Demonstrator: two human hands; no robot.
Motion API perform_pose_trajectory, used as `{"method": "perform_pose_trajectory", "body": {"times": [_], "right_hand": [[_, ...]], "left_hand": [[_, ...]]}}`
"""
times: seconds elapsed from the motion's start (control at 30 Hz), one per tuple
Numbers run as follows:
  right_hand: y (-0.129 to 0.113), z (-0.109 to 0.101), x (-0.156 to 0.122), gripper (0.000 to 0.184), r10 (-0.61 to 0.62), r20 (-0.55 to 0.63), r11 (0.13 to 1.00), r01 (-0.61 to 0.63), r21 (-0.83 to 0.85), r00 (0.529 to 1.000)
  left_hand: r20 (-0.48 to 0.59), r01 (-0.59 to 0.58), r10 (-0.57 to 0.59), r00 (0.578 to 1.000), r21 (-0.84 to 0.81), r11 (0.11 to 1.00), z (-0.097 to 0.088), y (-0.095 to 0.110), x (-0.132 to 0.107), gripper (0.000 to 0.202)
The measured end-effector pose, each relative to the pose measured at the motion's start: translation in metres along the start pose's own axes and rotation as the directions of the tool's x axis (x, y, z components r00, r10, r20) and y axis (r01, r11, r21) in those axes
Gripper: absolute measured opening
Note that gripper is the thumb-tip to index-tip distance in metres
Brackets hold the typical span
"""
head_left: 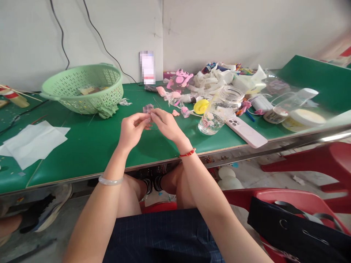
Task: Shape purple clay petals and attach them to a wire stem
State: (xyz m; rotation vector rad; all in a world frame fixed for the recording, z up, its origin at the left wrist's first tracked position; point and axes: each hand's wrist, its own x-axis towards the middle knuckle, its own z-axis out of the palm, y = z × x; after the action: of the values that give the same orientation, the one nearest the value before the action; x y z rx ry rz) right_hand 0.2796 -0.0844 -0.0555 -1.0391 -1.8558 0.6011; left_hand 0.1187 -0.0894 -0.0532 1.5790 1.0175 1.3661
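Observation:
Above the green tabletop point(90, 140), my left hand point(131, 130) and my right hand point(168, 125) meet, thumbs and fingertips pinched together. Whatever lies between the fingertips is too small and too covered to make out. Just beyond the fingers shows a small greyish-purple piece point(148, 108); whether it is held or lies on the table I cannot tell. A small pink piece point(176, 113) lies to the right of my right hand. Further right are a yellow round piece point(201, 106) and a clear cup point(210, 122) with liquid in it.
A green basket point(82, 100) stands at the back left, white paper sheets point(35, 142) in front of it. A phone point(147, 67) leans on the wall. Right of the cup lie another phone point(246, 131), a glass jar point(231, 96) and a bottle point(290, 106). White strips point(208, 82) heap behind.

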Motion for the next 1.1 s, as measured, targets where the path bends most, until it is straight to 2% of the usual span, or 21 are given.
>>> {"method": "perform_pose_trajectory", "body": {"times": [0.23,0.4,0.5,0.7,0.8,0.97,1.1], "right_hand": [[-0.007,-0.003,-0.004,0.015,0.059,0.048,0.989,-0.065,0.134,0.997],[-0.008,-0.001,-0.004,0.01,0.051,0.045,0.989,-0.057,0.138,0.998],[-0.007,0.0,-0.004,0.009,0.036,0.037,0.99,-0.041,0.133,0.999],[-0.004,0.003,-0.003,0.008,-0.016,0.005,1.0,0.016,0.019,1.0],[-0.002,0.002,-0.004,0.008,-0.015,0.019,0.999,0.014,0.043,1.0],[0.005,-0.004,-0.005,0.025,0.038,0.056,0.973,-0.05,0.227,0.998],[0.008,-0.008,-0.003,0.045,0.147,-0.013,0.916,-0.131,0.379,0.989]], "left_hand": [[0.027,-0.003,0.002,1.0,0.008,1.0,0.0,0.004,-0.002,0.049],[0.038,-0.006,0.006,0.999,-0.002,1.0,0.001,0.005,-0.003,0.05],[0.041,-0.013,0.013,0.999,0.007,1.0,0.001,0.005,-0.003,0.046],[0.039,-0.045,0.042,0.998,0.074,0.996,0.001,0.003,-0.005,0.037],[0.033,-0.051,0.048,0.998,0.091,0.995,0.001,0.002,-0.005,0.033],[0.012,-0.015,0.014,1.0,0.052,0.999,-0.001,0.001,-0.003,0.035],[-0.013,0.021,-0.021,1.0,-0.018,1.0,0.0,0.003,-0.002,0.04]]}}
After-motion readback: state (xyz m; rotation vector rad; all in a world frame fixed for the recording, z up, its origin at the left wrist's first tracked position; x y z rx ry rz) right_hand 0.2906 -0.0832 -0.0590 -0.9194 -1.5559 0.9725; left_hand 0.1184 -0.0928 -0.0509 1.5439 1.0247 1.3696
